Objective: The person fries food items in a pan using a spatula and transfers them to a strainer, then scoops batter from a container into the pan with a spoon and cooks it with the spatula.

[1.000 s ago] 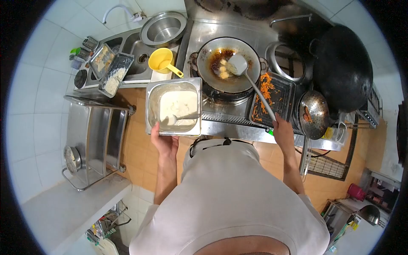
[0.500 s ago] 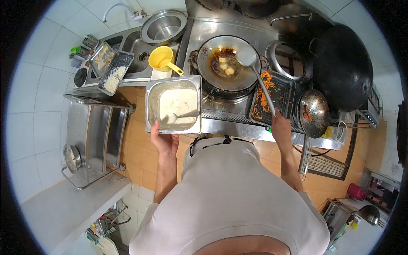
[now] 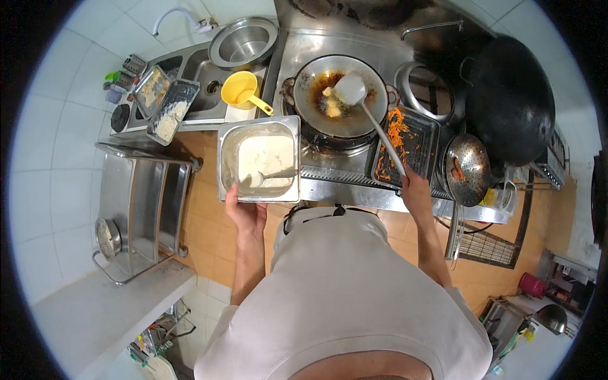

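My left hand [image 3: 247, 214] grips the near edge of a square steel pan [image 3: 227, 145], its thumb over the rim. Pale, creamy batter [image 3: 266, 152] fills the bottom of that pan, and a spoon [image 3: 256, 178] rests in it. Around the handle of a long wok spatula [image 3: 385, 136] my right hand [image 3: 415, 190] is closed. The spatula's broad blade is inside the wok [image 3: 310, 120] on the stove, over dark oil. Beside the blade, a few golden fried pieces [image 3: 333, 110] lie in the oil.
Right of the wok sits a black tray [image 3: 421, 136] with orange shreds. Farther right are a perforated strainer [image 3: 468, 171] and a large black wok [image 3: 513, 101]. At left are a yellow ladle [image 3: 240, 88], a steel bowl [image 3: 244, 44], a sink [image 3: 206, 95] and a steel trolley [image 3: 144, 202].
The spatula blade has moved left and slightly down inside the wok, over the fried pieces, which have shifted. My right hand moved slightly left. The left hand and pan stay nearly still.
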Tool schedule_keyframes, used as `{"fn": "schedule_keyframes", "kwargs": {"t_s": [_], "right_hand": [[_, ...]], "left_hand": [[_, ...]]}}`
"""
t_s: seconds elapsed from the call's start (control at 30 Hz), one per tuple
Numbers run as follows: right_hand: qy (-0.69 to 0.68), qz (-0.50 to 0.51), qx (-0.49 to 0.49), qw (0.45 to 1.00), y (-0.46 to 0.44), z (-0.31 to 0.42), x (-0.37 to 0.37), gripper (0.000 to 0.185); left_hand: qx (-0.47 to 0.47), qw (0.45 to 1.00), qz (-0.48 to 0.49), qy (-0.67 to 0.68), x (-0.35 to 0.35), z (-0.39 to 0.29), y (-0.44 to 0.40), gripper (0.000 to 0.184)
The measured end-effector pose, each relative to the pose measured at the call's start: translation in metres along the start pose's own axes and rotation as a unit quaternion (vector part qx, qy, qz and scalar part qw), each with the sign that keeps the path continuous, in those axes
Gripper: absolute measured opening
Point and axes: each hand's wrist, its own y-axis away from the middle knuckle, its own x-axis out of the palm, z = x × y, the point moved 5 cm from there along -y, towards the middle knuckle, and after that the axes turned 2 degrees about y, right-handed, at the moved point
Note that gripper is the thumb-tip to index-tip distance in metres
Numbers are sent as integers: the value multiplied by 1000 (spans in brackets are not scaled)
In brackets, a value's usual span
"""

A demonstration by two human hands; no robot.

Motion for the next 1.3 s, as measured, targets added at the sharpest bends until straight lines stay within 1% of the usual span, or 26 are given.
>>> {"fn": "schedule_keyframes", "kwargs": {"t_s": [0.1, 0.2, 0.3, 0.4, 0.5, 0.6, 0.63, 0.73, 0.8, 0.9, 1.0, 1.1, 1.2, 1.3], "right_hand": [[66, 9, 59, 996, 0, 8, 0, 36], [63, 26, 41, 997, -3, 2, 4, 37], [24, 25, 17, 999, -4, -1, 2, 38], [56, -2, 41, 998, -1, 11, -3, 37], [85, 24, 35, 995, -5, 5, 4, 38], [28, 43, 30, 998, -5, 4, 0, 38], [35, 35, 36, 998, -4, 6, -2, 38], [61, 17, 51, 997, -5, 12, -3, 37], [89, 16, 58, 994, -7, 12, -4, 37], [17, 16, 16, 1000, -7, -4, -1, 39], [17, 22, 44, 999, -6, -4, -5, 40], [73, 0, 79, 994, -5, 9, -18, 33], [49, 7, 41, 998, -4, 0, -15, 34], [27, 0, 45, 999, 0, 2, -17, 33]], "left_hand": [[0, 1000, 2, 2, -5, 2, -3, 58], [-3, 1000, 5, 0, -7, 2, -4, 59], [6, 1000, -2, -4, -6, 2, -6, 62], [8, 1000, -1, -5, -5, 1, -5, 64], [-3, 1000, 5, -8, -4, 1, -3, 66], [-1, 1000, 17, -10, -3, 0, -7, 67], [-1, 1000, 18, -12, -4, 0, -6, 67], [8, 1000, -21, -9, -5, 0, -5, 66], [-1, 1000, -5, -9, -6, -1, -6, 65], [-6, 1000, 12, -8, -3, -2, -6, 63], [-1, 1000, 6, -8, -6, -2, -4, 63], [3, 1000, -5, -9, -5, -3, -4, 62], [-1, 1000, 6, -3, -1, -4, -4, 62], [-1, 1000, 12, -3, -3, -3, -4, 62]]}}
